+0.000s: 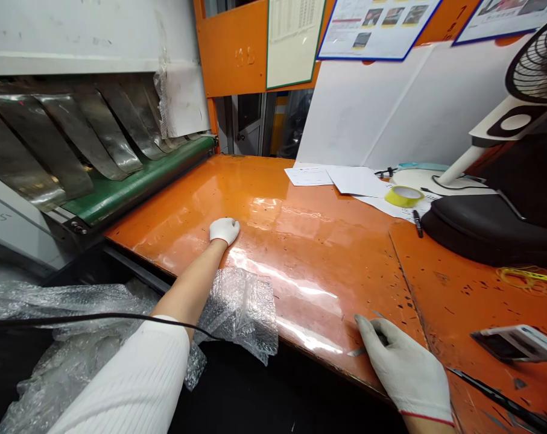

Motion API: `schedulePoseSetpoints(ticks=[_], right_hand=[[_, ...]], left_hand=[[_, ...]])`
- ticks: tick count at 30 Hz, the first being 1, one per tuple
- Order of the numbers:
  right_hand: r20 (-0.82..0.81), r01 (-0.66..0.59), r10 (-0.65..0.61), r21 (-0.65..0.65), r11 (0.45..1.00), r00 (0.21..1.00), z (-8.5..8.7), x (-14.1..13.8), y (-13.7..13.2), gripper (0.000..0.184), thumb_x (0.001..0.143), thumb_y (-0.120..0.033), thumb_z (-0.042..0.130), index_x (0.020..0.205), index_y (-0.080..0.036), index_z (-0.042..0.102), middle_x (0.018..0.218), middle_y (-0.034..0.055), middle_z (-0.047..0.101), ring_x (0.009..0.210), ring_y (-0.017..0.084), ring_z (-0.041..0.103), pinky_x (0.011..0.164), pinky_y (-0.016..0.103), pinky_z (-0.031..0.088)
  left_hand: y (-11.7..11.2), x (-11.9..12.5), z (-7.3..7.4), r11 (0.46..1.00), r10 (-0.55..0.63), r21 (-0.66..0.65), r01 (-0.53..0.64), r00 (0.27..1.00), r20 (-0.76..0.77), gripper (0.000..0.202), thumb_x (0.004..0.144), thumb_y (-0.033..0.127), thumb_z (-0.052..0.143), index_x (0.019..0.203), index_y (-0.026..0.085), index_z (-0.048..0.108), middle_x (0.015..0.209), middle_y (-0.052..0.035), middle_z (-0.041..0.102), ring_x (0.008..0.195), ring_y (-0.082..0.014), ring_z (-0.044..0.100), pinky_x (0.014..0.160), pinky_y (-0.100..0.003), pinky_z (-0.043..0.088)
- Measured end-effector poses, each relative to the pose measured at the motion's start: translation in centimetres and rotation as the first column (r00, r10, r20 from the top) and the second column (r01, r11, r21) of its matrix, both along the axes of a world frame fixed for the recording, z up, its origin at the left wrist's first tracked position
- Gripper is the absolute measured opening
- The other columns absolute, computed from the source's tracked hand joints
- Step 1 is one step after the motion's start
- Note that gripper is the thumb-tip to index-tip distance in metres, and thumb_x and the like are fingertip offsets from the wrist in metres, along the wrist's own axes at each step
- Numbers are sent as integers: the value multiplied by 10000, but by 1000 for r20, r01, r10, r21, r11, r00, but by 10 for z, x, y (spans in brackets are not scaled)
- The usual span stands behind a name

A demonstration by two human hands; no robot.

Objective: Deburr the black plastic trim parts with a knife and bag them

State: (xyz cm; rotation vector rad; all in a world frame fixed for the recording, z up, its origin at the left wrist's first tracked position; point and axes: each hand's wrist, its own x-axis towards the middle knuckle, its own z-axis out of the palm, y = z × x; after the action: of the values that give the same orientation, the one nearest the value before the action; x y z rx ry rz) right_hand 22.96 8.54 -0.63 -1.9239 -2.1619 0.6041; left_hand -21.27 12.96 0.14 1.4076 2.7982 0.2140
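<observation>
My left hand (225, 231), in a white glove with a red cuff edge, rests as a fist on the orange tabletop (264, 226). The glove hides whatever its curled fingers may hold. Bubble wrap (246, 310) hangs over the table's near edge, just below that wrist. My right hand (404, 364), gloved alike, is low on the right by the table edge. Its thumb and a finger are apart, with no object visible between them. Small grey scraps (357, 351) lie by its fingertips.
A green conveyor belt (142, 181) with hanging metal strips (69, 138) runs along the left. Yellow tape (404, 196), papers (354, 181), a marker (418, 223), a fan (517, 114) and a black bag (472, 232) stand right. A box cutter (494, 395) and phone-like device (520, 342) lie nearer.
</observation>
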Motion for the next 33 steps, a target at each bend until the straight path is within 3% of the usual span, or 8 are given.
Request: schedulePoseSetpoints(ticks=[17, 28, 33], right_hand=[[-6, 18, -18, -54, 998, 1000, 4, -3, -3, 525, 902, -724, 408, 732, -286, 641, 759, 60, 689, 749, 286, 610, 653, 324, 391], [-31, -8, 8, 28, 1000, 999, -1, 0, 0, 544, 922, -725, 452, 689, -281, 661, 676, 58, 681, 662, 271, 615, 588, 306, 384], [-19, 2, -2, 6, 1000, 1000, 1, -1, -1, 529, 925, -716, 451, 709, -283, 665, 706, 56, 691, 690, 275, 620, 604, 312, 401]], left_hand=[[-1, -1, 0, 1000, -7, -1, 7, 1000, 20, 460, 1008, 394, 404, 1010, 225, 832, 1083, -130, 804, 1022, -297, 741, 831, -346, 525], [-1, 1, 1, 1000, -2, 3, 2, 1000, 11, 460, 1008, 394, 405, 1013, 229, 835, 1099, -133, 804, 1044, -303, 740, 828, -348, 528], [-1, 1, 1, 1000, 1, 6, -1, 1000, 14, 454, 1009, 395, 407, 1002, 233, 831, 1102, -125, 805, 1039, -300, 741, 812, -343, 524]])
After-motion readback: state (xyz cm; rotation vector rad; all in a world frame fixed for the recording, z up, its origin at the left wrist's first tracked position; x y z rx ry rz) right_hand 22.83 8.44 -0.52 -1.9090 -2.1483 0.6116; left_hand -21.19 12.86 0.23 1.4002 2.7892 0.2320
